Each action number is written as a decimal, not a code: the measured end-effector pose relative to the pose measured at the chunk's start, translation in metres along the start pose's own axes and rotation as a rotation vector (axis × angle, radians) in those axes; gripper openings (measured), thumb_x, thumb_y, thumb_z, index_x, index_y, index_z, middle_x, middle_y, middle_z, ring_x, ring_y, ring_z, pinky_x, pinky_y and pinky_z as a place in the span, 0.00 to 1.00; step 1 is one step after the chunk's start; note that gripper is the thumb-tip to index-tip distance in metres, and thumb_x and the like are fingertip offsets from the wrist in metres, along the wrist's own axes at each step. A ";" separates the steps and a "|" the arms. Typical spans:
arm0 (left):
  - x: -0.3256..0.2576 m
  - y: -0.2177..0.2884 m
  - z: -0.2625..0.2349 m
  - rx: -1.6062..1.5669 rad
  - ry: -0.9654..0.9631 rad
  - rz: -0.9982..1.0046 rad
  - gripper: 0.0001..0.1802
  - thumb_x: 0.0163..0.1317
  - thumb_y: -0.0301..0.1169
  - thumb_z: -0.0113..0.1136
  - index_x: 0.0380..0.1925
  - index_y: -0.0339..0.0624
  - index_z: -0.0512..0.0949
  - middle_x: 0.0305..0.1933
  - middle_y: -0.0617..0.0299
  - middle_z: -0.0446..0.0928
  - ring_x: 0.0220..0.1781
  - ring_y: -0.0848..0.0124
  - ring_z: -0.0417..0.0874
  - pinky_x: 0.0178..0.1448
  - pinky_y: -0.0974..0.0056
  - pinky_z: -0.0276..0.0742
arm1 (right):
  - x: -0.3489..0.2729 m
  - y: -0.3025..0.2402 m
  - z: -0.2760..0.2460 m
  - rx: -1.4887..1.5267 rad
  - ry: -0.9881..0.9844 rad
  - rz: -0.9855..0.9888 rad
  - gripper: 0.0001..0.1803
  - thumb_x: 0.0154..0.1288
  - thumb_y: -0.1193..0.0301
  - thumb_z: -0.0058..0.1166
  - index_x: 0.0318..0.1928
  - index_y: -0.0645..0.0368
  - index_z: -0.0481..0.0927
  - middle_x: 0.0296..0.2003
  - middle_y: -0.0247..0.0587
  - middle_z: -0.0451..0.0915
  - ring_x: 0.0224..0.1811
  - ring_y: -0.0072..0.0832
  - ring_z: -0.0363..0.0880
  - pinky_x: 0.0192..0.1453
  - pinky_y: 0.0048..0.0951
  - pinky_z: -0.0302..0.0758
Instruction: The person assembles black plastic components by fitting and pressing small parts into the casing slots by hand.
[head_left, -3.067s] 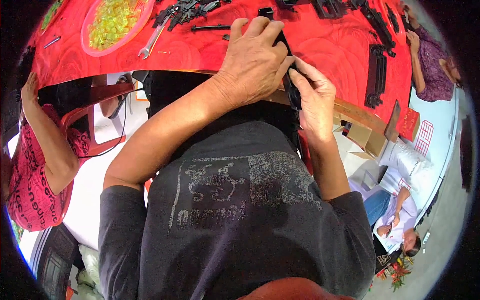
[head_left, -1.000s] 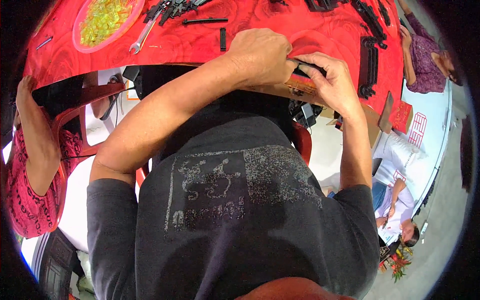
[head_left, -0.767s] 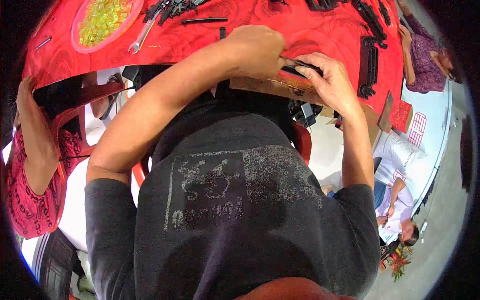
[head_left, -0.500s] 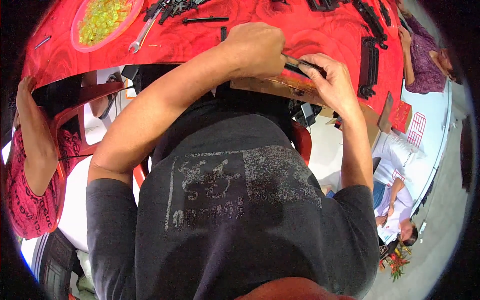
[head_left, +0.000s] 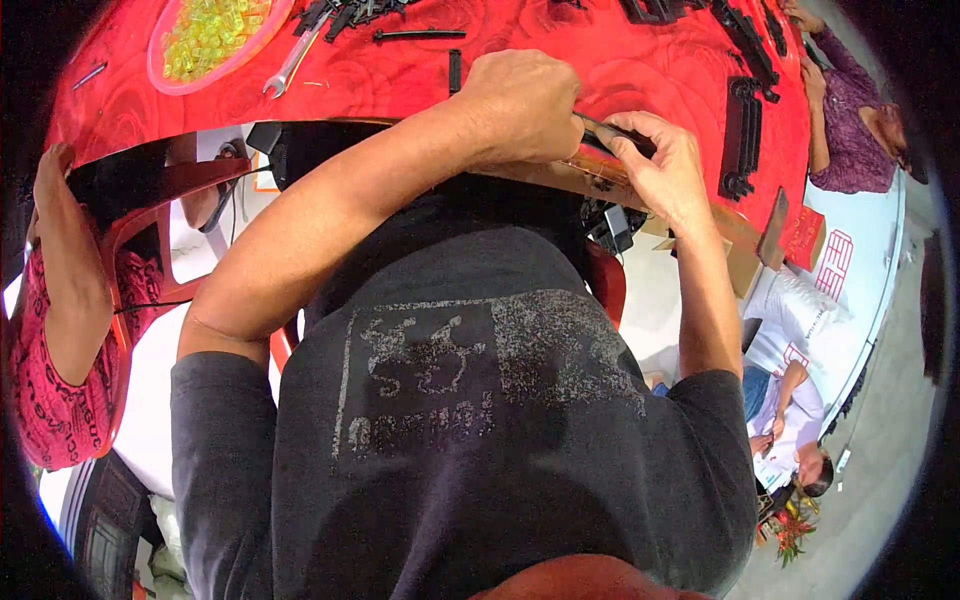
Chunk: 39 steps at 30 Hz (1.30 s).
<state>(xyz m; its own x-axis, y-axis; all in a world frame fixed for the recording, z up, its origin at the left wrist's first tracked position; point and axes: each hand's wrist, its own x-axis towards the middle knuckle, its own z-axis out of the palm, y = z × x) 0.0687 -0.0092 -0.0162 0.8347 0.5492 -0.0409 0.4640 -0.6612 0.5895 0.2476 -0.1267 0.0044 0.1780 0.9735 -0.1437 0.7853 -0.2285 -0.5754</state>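
Pinching black strip (head_left: 597, 137) in right fingers (head_left: 648, 124) at near edge of tabletop (head_left: 645, 75); unable to determine state of left fingers (head_left: 566, 132).

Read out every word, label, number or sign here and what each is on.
I won't copy wording, only locate it:
Black T-shirt: faded pale lettering and picture, worn.
Pink shirt at left: dark lettering, partly hidden.
White bag at right: dark print, too small.
Pale surface at right: red block-shaped marks.
Red packet: faint marks, too small.
Black piece being handled: none visible.
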 end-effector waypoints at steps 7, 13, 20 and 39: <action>0.001 -0.023 -0.029 -0.082 -0.033 0.093 0.19 0.56 0.43 0.59 0.33 0.36 0.82 0.29 0.42 0.80 0.36 0.47 0.83 0.42 0.49 0.76 | -0.001 0.001 -0.002 0.084 0.023 0.081 0.12 0.61 0.67 0.59 0.41 0.60 0.86 0.36 0.47 0.86 0.37 0.39 0.86 0.44 0.35 0.79; 0.003 -0.032 -0.021 -0.118 -0.068 0.119 0.21 0.55 0.44 0.60 0.32 0.33 0.81 0.28 0.41 0.78 0.34 0.46 0.81 0.42 0.48 0.75 | 0.001 -0.008 -0.002 -0.036 -0.035 -0.086 0.12 0.66 0.68 0.55 0.44 0.62 0.82 0.33 0.52 0.83 0.37 0.46 0.84 0.42 0.38 0.77; 0.013 -0.022 -0.030 -0.077 -0.068 0.126 0.20 0.49 0.40 0.57 0.26 0.28 0.81 0.29 0.35 0.79 0.37 0.42 0.83 0.45 0.46 0.77 | 0.008 -0.016 0.001 -0.034 -0.150 -0.120 0.13 0.71 0.68 0.49 0.48 0.65 0.79 0.33 0.54 0.82 0.38 0.48 0.84 0.43 0.41 0.77; 0.001 -0.011 -0.059 -0.178 -0.143 0.081 0.18 0.49 0.35 0.55 0.20 0.23 0.76 0.20 0.35 0.73 0.26 0.42 0.78 0.36 0.45 0.74 | -0.011 -0.025 0.014 0.266 -0.041 -0.035 0.13 0.72 0.74 0.47 0.53 0.65 0.77 0.39 0.49 0.84 0.42 0.33 0.85 0.47 0.32 0.78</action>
<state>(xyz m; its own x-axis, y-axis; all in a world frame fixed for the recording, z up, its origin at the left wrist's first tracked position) 0.0472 0.0288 0.0243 0.9064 0.4119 -0.0938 0.3447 -0.5928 0.7279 0.2176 -0.1322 0.0091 0.1256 0.9808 -0.1493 0.6063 -0.1950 -0.7710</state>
